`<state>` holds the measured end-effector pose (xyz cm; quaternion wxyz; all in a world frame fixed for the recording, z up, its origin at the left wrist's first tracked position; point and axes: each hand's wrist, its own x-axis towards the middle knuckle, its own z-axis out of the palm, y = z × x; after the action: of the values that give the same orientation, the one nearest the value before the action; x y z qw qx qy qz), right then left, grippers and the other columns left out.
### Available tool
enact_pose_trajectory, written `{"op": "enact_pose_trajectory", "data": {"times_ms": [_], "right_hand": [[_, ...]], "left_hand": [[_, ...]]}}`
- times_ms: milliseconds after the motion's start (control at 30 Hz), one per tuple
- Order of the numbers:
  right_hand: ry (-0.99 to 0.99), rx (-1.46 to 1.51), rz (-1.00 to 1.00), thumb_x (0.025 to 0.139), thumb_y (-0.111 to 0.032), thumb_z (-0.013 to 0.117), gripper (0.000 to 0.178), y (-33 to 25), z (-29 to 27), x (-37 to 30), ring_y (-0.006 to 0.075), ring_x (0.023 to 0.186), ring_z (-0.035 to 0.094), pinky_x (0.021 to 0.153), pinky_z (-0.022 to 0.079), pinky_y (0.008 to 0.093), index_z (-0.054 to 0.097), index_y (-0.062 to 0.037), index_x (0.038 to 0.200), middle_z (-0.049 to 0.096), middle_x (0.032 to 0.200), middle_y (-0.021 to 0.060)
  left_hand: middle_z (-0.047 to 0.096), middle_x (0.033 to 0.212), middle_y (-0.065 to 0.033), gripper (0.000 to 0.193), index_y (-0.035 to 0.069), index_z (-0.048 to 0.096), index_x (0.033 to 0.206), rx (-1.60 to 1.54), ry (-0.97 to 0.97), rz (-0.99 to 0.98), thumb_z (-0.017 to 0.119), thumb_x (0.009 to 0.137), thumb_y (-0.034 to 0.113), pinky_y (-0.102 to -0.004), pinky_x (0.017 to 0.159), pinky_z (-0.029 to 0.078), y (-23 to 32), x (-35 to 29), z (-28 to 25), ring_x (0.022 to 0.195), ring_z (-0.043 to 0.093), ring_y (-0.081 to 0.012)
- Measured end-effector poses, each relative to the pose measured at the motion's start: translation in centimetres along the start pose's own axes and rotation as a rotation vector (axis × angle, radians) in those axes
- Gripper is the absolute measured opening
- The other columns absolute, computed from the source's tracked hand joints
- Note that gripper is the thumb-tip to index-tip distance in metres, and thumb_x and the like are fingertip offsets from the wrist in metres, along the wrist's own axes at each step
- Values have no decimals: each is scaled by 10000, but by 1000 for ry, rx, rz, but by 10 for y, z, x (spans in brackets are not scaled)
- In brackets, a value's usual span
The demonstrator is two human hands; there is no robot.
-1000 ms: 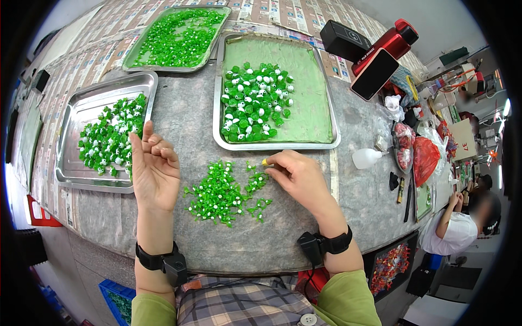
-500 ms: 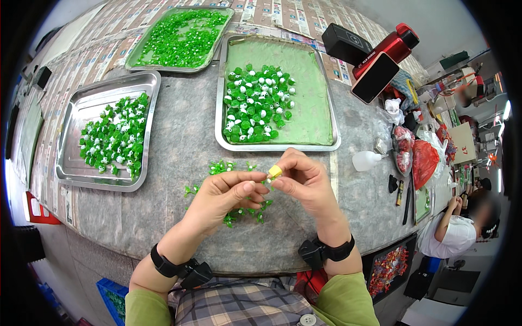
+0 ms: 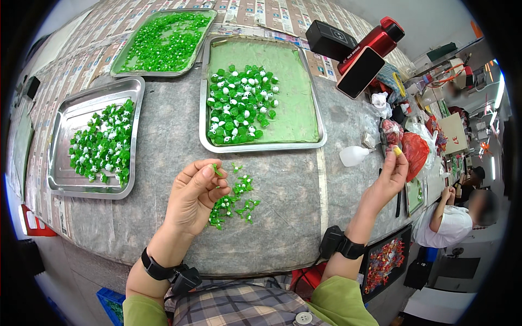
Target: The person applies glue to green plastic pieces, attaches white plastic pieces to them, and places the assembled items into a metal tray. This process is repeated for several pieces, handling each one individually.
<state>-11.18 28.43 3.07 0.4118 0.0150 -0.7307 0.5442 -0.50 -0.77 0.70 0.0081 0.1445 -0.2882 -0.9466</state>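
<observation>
My left hand point(image 3: 190, 195) is raised over the table, its thumb and fingers pinching a small green plastic piece point(image 3: 216, 169). Just right of it lies a loose cluster of green pieces with white dots point(image 3: 222, 209). My right hand point(image 3: 385, 182) is lifted far to the right, near a red plastic bag point(image 3: 417, 155). At its closed fingertips shows a small yellow piece point(image 3: 397, 151); whether it is gripped or wrapped on a fingertip is hard to make out. A white squeeze bottle point(image 3: 353, 156) stands left of that hand.
Green and white pieces fill part of a green-lined tray point(image 3: 318, 127) and a bare metal tray point(image 3: 60, 157). A third tray point(image 3: 117, 62) holds green pieces. A phone point(image 3: 360, 72) leans by a red flask point(image 3: 389, 35) and black box point(image 3: 329, 39). Another person point(image 3: 448, 225) sits right.
My hands have come apart from where they met over the cluster. The right swung far right with the yellow piece; the left drew slightly left. The whole view has shifted a little.
</observation>
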Motion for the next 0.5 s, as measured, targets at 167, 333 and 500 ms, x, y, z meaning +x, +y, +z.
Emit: {"op": "enact_pose_trajectory", "data": {"times_ms": [167, 333, 500], "right_hand": [[-535, -207, 405, 706, -166, 634, 384, 57, -10, -11, 130, 786, 503, 687, 389, 247, 482, -13, 1024, 543, 888, 57], [-533, -92, 324, 732, -134, 606, 342, 26, 10, -15, 135, 820, 525, 672, 399, 216, 471, 3, 1015, 550, 951, 99], [-587, 227, 255, 738, -240, 600, 392, -53, 34, -27, 119, 795, 516, 647, 406, 206, 460, 18, 998, 542, 888, 81]], "left_hand": [[564, 765, -66, 146, 33, 536, 899, 18, -14, -31, 536, 783, 122, -237, 609, 503, -2, -1, -4, 673, 563, -116], [571, 746, -63, 133, 43, 538, 883, 59, -31, -48, 554, 768, 108, -241, 611, 504, -8, 1, -5, 660, 566, -114], [585, 764, -82, 115, 36, 536, 869, 140, -47, -111, 550, 768, 88, -242, 618, 504, -6, -3, -1, 668, 576, -127]]}}
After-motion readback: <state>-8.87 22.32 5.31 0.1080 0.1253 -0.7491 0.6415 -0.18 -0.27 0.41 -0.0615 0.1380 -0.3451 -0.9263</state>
